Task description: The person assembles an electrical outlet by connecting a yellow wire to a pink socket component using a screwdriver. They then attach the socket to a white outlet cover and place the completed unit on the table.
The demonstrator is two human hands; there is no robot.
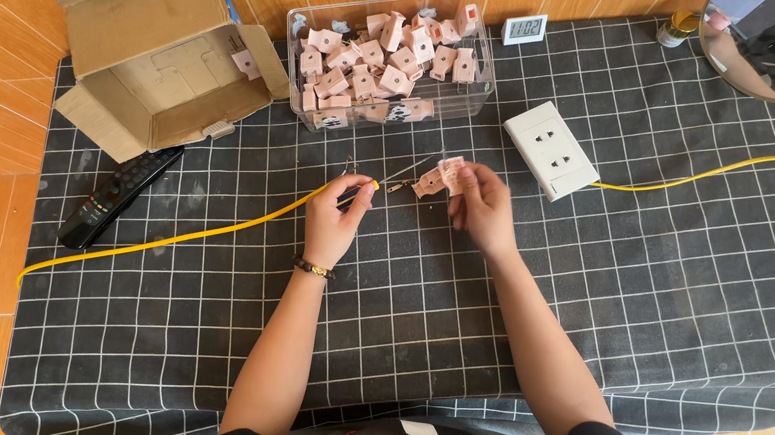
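Note:
My left hand [337,216] pinches the end of a yellow cable [203,234] between thumb and fingers, its bare metal tip pointing right. My right hand [482,206] holds a small pink plastic connector piece [441,177] just to the right of that tip. Both hands hover over a dark grid-patterned cloth [651,285]. The cable trails off to the lower left across the cloth.
A clear plastic bin [473,98] full of several pink pieces stands behind the hands. An open cardboard box [163,55] lies at back left, a black remote [113,194] beside it. A white socket block [551,150] with a yellow lead sits right, near a small digital clock [524,29].

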